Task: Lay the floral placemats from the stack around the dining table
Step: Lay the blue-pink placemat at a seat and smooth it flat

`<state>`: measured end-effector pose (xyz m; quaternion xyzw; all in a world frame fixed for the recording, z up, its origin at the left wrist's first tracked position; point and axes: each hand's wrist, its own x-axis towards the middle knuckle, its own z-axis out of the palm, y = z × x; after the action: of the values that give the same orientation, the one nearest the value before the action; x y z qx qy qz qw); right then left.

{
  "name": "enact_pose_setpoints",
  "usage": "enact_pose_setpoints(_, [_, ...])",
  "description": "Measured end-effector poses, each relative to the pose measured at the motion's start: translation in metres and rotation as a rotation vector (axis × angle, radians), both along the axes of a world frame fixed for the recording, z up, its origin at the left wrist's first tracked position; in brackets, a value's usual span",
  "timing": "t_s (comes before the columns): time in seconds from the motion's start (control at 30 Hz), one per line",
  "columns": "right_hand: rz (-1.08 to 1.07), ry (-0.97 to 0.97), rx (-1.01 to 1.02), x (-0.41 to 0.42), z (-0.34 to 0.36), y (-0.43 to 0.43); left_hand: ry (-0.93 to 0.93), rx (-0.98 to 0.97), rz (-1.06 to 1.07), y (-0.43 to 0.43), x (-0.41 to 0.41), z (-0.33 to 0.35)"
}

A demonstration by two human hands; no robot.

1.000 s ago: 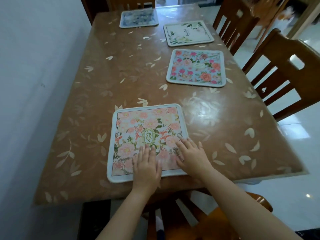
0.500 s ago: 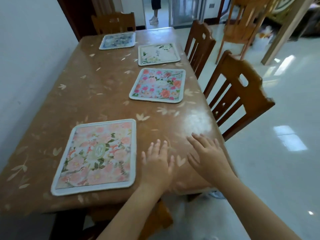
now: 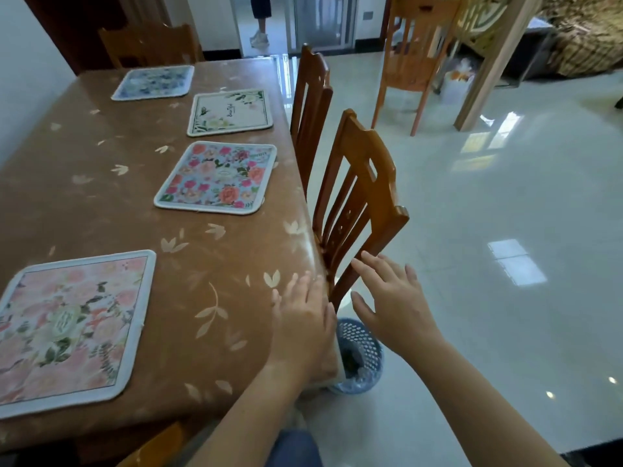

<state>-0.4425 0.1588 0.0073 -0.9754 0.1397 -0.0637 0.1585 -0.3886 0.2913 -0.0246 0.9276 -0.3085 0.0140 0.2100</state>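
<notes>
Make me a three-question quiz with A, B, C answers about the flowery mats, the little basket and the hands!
1. Where is the blue mesh basket?
A. On the table
B. On the floor by the table's corner
C. On a chair seat

2. How many placemats lie on the table?
A. Two
B. Six
C. Four

3. What are the hands doing?
A. Both empty, fingers spread
B. Both gripping a mat
C. One holding a cup

Answers:
1 B, it stands on the tiles below the table edge.
2 C, four mats show.
3 A, the left hand and right hand hold nothing.
</notes>
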Motion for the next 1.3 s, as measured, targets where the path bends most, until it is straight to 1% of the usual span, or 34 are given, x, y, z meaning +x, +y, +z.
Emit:
enact_pose_setpoints(0.1, [0.018,-0.029,0.005,0.01,0.0,-0.016,-0.005,0.0,0.02,-0.015,0.013,0.001])
enact_pose_setpoints(0.23, [0.055,-0.059,-0.021,0.035,0.001,-0.041,-0.066,-0.045,0.081,-0.041,0.035,0.0])
enact_pose_setpoints(0.37, [0.135,-0.083,-0.033,0.07,0.007,-0.064,-0.08,-0.029,0.155,-0.063,0.059,-0.001])
enact_pose_setpoints(0.53, [0.169,-0.122,-0.035,0.092,0.006,-0.094,-0.14,-0.039,0.201,-0.092,0.08,-0.004])
enact_pose_setpoints(0.67, [0.256,-0.129,-0.024,0.09,-0.003,-0.122,-0.091,-0.044,0.293,-0.117,0.066,-0.005])
enact_pose_setpoints(0.73, [0.303,-0.131,-0.027,0.09,-0.004,-0.141,-0.1,-0.04,0.329,-0.135,0.056,-0.005])
enact_pose_setpoints(0.93, [0.473,-0.111,0.007,0.078,0.004,-0.226,-0.029,-0.103,0.538,-0.218,0.022,-0.003])
enact_pose_setpoints(1.03, [0.512,-0.119,-0.006,0.076,0.014,-0.273,-0.01,-0.1,0.562,-0.267,0.008,0.003])
enact_pose_setpoints(1.1, [0.53,-0.142,-0.004,0.078,0.02,-0.295,-0.036,-0.093,0.567,-0.291,0.006,0.009])
enact_pose_setpoints(1.3, [0.588,-0.166,-0.017,0.106,0.021,-0.327,-0.093,-0.088,0.609,-0.319,0.03,0.019])
